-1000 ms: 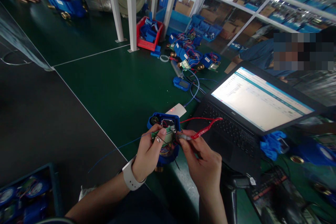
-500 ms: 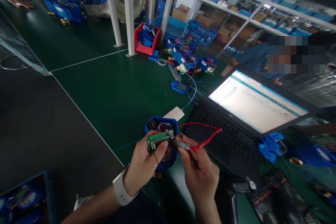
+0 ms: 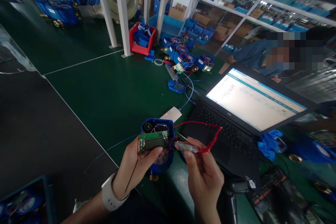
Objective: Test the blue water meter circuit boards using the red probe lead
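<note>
A blue water-meter housing (image 3: 160, 159) with wiring inside rests on the green bench near the front edge. Over it my left hand (image 3: 132, 168) is closed on a small green circuit board (image 3: 153, 141), tilted up so its face shows. A white watch band sits on that wrist. Just to the right, my right hand (image 3: 203, 173) pinches a grey probe clip (image 3: 185, 146) with a red lead (image 3: 210, 140) that loops toward the laptop. The clip's tip sits just off the board's right end, a small gap between them.
An open laptop (image 3: 249, 112) with a lit screen stands at the right. Farther back lie several blue meter units with wires (image 3: 183, 59), a red bin (image 3: 141, 38) and white posts. A white card (image 3: 172, 114) lies behind the housing. A seated person in blue is beyond the laptop.
My left hand has lifted and turned the green board up off the housing. The right hand has drawn the clip slightly away to the right.
</note>
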